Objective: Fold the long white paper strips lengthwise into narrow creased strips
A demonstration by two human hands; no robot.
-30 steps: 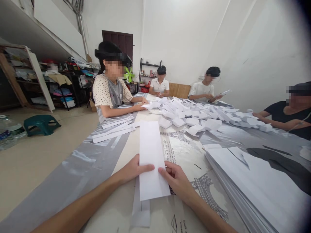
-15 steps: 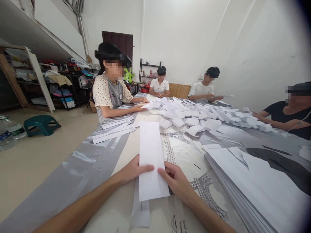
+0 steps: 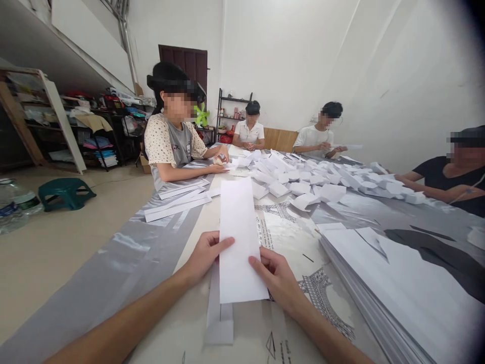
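Note:
A long white paper strip lies lengthwise on the table in front of me. My left hand pinches its left edge, thumb on top. My right hand grips its right edge near the lower end, thumb on the paper. Another folded strip lies under the paper's near end. A thick stack of large white sheets sits just right of my right hand.
A heap of folded white paper pieces covers the table's middle. More strips lie at the left edge. Several other people sit around the table, one close on the left. A green stool and a water bottle stand on the floor at left.
The strip has shifted slightly away from me and both hands moved with it. The person on the left has raised a hand off the table.

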